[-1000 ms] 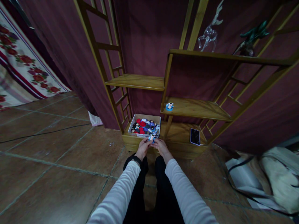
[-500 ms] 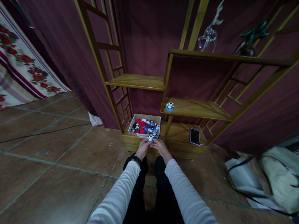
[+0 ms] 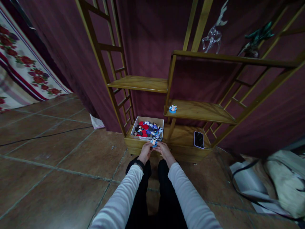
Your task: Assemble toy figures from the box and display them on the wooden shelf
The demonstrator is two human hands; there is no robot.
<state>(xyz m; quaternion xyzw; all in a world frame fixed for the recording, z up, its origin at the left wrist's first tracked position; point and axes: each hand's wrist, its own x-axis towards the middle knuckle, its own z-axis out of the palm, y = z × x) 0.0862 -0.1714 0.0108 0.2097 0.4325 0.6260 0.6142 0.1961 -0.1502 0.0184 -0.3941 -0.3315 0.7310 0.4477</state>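
Observation:
My left hand [image 3: 145, 151] and my right hand [image 3: 164, 149] meet in front of me, fingers pinched together on a small blue-based figurine [image 3: 153, 142]. Just beyond it sits a white box [image 3: 150, 119] full of several small red, blue and black figurines, on the bottom board of a wooden shelf unit [image 3: 183, 136]. Another figurine on a blue base [image 3: 172, 108] stands at the left end of the middle right shelf [image 3: 202, 112].
A phone [image 3: 199, 139] lies flat on the bottom board to the right of the box. A clear glass deer [image 3: 213, 33] and a dark green ornament [image 3: 256, 38] stand on the top shelf. Bags and papers [image 3: 274, 181] lie on the tiled floor at right. A cable [image 3: 47, 135] crosses the floor at left.
Both hands stay almost in place; the small figurine between my fingers has shifted slightly, turning a little.

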